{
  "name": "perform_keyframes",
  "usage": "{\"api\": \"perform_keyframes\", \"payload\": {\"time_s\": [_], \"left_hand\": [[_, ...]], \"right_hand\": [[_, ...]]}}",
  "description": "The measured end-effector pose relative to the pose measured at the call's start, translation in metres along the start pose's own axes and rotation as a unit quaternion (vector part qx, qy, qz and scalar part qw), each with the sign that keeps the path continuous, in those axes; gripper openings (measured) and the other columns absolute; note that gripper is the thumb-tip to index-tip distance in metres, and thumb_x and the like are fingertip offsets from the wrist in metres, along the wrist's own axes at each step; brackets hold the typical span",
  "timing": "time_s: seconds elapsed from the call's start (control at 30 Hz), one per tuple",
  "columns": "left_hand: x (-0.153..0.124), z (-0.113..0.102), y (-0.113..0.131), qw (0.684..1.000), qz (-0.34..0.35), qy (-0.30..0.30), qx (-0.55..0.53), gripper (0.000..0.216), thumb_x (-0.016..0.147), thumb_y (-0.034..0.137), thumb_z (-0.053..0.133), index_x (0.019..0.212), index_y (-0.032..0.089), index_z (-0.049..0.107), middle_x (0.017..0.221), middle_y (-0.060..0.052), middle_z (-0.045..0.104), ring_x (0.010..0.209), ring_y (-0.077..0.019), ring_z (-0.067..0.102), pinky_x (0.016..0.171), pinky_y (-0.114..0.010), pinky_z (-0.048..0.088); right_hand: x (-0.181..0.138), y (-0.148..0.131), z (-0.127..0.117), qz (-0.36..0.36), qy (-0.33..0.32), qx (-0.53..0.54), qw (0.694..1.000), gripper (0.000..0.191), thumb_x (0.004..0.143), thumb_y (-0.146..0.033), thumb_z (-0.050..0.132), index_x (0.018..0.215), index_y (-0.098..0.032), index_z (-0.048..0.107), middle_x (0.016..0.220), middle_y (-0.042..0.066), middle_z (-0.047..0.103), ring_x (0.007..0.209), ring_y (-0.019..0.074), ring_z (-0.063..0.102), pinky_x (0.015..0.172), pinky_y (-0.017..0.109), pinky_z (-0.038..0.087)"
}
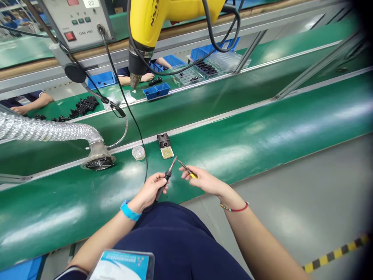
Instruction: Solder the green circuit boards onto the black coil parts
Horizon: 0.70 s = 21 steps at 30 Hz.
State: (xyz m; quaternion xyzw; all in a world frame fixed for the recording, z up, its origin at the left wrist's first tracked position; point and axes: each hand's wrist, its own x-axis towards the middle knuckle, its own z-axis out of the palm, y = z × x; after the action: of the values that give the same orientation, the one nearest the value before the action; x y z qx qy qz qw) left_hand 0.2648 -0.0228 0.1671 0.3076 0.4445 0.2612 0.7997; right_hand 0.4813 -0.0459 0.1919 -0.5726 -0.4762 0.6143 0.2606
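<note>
My left hand (154, 189) is wrapped round the black handle of a soldering iron (168, 175), whose metal tip points up and away from me. In my right hand (201, 179) is a pair of tweezers (188, 170) with dark points and a yellow grip. The two tool tips are close together, just above the green bench. Beyond them stands a black soldering iron holder (164, 140) with a yellowish cleaning sponge (167, 152) in its front tray. To its left lies a small round spool or tin (138, 153), whose kind I cannot make out.
A fume extraction hose (98, 155) hangs over the bench at left. Above are a yellow heat gun (148, 31) and a soldering station (78, 25), with a cable running down. Across the bench, other people's arms (37, 102) are near black parts (84, 107) and blue bins (156, 90).
</note>
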Motion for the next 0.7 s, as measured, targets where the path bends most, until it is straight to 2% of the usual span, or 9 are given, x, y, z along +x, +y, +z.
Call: {"api": "perform_keyframes", "payload": {"time_s": [0.13, 0.27, 0.43, 0.53, 0.7], "left_hand": [[0.036, 0.009, 0.0, 0.988, -0.064, 0.064, -0.122, 0.004, 0.083, 0.012, 0.055, 0.084, 0.009, 0.054, 0.071, -0.004, 0.058, 0.051, -0.0081, 0.053, 0.049, -0.019, 0.044], [0.084, 0.015, -0.005, 0.973, -0.098, 0.104, -0.183, 0.017, 0.091, 0.012, 0.037, 0.084, 0.007, 0.052, 0.066, -0.004, 0.055, 0.051, -0.0077, 0.053, 0.049, -0.018, 0.045], [0.139, 0.012, -0.01, 0.95, -0.116, 0.157, -0.244, 0.019, 0.094, 0.014, 0.036, 0.086, 0.007, 0.051, 0.068, -0.003, 0.054, 0.055, -0.0078, 0.055, 0.053, -0.018, 0.048], [0.166, 0.01, -0.004, 0.942, -0.125, 0.174, -0.259, 0.015, 0.093, 0.014, 0.039, 0.092, 0.008, 0.052, 0.071, -0.001, 0.055, 0.057, -0.008, 0.055, 0.053, -0.019, 0.049], [0.199, 0.016, 0.02, 0.945, -0.117, 0.167, -0.254, 0.017, 0.094, 0.015, 0.038, 0.098, 0.009, 0.054, 0.07, 0.001, 0.055, 0.052, -0.0057, 0.052, 0.048, -0.016, 0.046]], "right_hand": [[-0.005, 0.032, -0.002, 0.065, 0.099, 0.073, 0.99, 0.053, 0.05, -0.027, 0.047, 0.102, -0.016, 0.051, 0.086, 0.002, 0.052, 0.077, 0.0151, 0.048, 0.073, 0.03, 0.039], [-0.03, 0.086, 0.004, 0.129, 0.14, 0.135, 0.972, 0.053, 0.047, -0.028, 0.048, 0.098, -0.015, 0.052, 0.08, 0.001, 0.054, 0.072, 0.0148, 0.049, 0.072, 0.029, 0.038], [-0.069, 0.146, 0.014, 0.205, 0.182, 0.209, 0.939, 0.054, 0.045, -0.025, 0.048, 0.098, -0.015, 0.052, 0.077, 0.001, 0.053, 0.069, 0.0138, 0.049, 0.069, 0.027, 0.037], [-0.08, 0.161, 0.019, 0.212, 0.199, 0.223, 0.93, 0.053, 0.046, -0.025, 0.046, 0.097, -0.016, 0.05, 0.077, 0.001, 0.051, 0.067, 0.0129, 0.047, 0.065, 0.026, 0.035], [-0.085, 0.156, 0.023, 0.203, 0.24, 0.221, 0.923, 0.052, 0.043, -0.023, 0.041, 0.094, -0.018, 0.049, 0.077, 0.0, 0.049, 0.066, 0.0113, 0.044, 0.063, 0.024, 0.033]]}}
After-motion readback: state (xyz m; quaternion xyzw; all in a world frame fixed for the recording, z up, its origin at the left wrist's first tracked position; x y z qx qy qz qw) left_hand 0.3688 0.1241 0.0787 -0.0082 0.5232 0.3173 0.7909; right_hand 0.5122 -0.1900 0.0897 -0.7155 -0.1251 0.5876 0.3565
